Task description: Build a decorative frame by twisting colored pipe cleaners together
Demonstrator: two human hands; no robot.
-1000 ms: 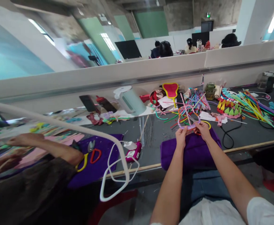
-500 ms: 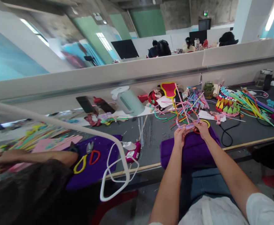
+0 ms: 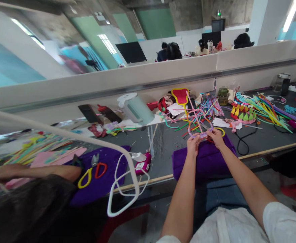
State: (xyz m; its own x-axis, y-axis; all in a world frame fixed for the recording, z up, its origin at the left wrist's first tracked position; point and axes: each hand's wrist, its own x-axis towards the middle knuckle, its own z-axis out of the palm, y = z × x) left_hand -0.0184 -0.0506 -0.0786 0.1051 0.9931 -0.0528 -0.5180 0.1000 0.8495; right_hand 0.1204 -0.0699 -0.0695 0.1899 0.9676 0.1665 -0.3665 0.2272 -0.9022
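Observation:
My left hand (image 3: 193, 144) and my right hand (image 3: 215, 136) both pinch a lilac pipe-cleaner ring (image 3: 200, 132) with pink stems sticking up from it. I hold it just above a folded purple cloth (image 3: 206, 161) at the table's near edge. Both hands have their fingers closed on the ring's lower rim. Behind the ring lies a heap of coloured pipe cleaners (image 3: 208, 108) and a red and yellow paddle shape (image 3: 181, 95).
A co-worker's arm (image 3: 34, 171) rests at the left by yellow and red scissors (image 3: 91, 172) on another purple cloth. A pink glue gun (image 3: 143, 164), a white cable loop (image 3: 125, 189), a kettle (image 3: 135, 108), a black cord (image 3: 244, 141) and more pipe cleaners (image 3: 266, 113) cover the grey table.
The ring's pink stems have tilted up and leftward as my hands turned it. The co-worker's arm at the left has drawn back toward the left edge.

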